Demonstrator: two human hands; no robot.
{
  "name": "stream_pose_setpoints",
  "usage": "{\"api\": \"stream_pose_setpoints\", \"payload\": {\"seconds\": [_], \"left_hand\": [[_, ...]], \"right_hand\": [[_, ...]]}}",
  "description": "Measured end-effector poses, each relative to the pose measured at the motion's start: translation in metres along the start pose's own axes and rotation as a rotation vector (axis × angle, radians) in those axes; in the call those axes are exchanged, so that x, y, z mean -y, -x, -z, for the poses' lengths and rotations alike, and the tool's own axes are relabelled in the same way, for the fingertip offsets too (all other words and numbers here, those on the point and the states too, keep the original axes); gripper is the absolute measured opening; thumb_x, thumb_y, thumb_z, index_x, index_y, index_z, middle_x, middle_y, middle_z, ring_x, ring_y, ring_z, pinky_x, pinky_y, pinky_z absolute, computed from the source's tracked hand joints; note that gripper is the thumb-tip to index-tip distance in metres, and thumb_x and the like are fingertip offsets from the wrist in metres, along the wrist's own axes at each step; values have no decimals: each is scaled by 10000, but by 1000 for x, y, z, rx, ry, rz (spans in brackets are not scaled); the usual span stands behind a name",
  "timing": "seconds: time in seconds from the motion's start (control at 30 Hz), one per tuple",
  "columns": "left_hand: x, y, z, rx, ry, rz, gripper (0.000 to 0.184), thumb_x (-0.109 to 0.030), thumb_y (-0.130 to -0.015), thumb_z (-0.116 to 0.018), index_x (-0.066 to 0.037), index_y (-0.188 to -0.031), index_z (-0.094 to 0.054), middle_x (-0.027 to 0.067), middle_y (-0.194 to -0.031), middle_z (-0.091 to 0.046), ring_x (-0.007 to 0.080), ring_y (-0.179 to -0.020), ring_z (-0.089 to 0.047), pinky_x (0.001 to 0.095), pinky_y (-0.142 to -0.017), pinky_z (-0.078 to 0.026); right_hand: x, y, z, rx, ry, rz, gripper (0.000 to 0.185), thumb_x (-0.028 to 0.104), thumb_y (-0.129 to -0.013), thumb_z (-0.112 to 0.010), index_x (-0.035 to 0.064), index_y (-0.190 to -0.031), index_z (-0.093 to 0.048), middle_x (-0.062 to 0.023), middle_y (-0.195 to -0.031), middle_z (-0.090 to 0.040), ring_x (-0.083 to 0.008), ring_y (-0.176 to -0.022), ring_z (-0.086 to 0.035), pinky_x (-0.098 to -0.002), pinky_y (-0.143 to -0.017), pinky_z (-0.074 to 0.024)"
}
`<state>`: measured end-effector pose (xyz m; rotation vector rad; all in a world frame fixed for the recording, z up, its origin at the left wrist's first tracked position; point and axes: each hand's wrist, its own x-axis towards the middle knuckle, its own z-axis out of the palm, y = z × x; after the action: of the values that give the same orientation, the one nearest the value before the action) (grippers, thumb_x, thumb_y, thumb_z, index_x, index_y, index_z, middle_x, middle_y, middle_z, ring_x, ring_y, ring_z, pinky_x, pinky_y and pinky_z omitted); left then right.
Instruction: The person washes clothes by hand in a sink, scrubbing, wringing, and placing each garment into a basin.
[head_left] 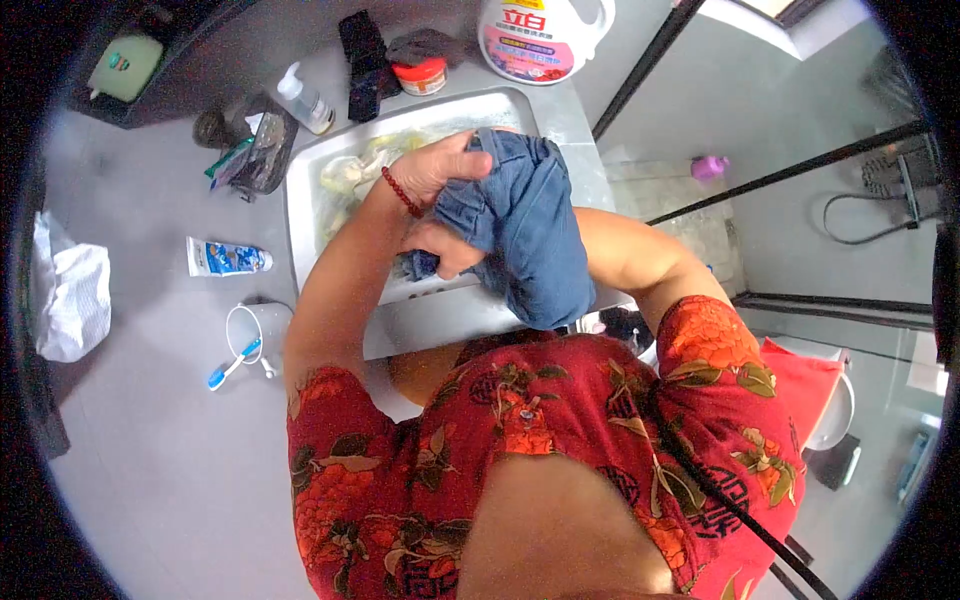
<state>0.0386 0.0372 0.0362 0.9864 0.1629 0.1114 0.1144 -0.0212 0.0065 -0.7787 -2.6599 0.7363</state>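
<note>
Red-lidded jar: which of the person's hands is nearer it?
Left. The left hand grips the blue garment, below the red-lidded jar in view; the right hand, also on the garment, is lower and farther.

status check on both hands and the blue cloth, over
Left hand gripping blue cloth. Right hand against it, exact grip unclear. Cloth bunched over white sink, partly hiding right forearm.

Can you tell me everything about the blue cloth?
The blue cloth is muted blue, looks like woven fabric, and has creases and seam-like lines near its top. It is bunched up, held partly over the white sink. The left hand grips its upper left edge, the right hand its lower left, and it hides part of the right forearm. Its full shape can't be told.
</note>
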Motion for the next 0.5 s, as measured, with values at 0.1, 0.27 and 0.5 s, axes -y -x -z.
{"api": "stream_pose_setpoints", "payload": {"seconds": [0.1,0.27,0.5], "left_hand": [[-20,2,-24,-59,-173,-64,451,-196,-672,-703,14,-1030,-525,61,-967,-558,148,-926,-531,302,-844,-421],[-34,30,-46,-210,-974,-501,449,-166,-646,-683,12,-1029,-528,87,-1023,-547,189,-983,-513,298,-882,-390],[-47,96,-107,-503,-1596,-423,537,-76,-583,-635,-139,-1112,-569,133,-1119,-492,311,-1007,-524,371,-884,-425]], "right_hand": [[-17,1,-1,18,6,-118,594,256,-614,-650,55,-1154,-505,-185,-1080,-572,-316,-1020,-539,-405,-890,-404],[-57,8,7,11,22,-480,567,259,-627,-646,38,-1131,-512,-189,-1040,-590,-318,-970,-570,-409,-843,-443],[-79,18,50,-254,-92,-1020,512,259,-634,-642,-21,-1048,-532,-204,-1017,-596,-311,-912,-605,-398,-772,-504]]}}
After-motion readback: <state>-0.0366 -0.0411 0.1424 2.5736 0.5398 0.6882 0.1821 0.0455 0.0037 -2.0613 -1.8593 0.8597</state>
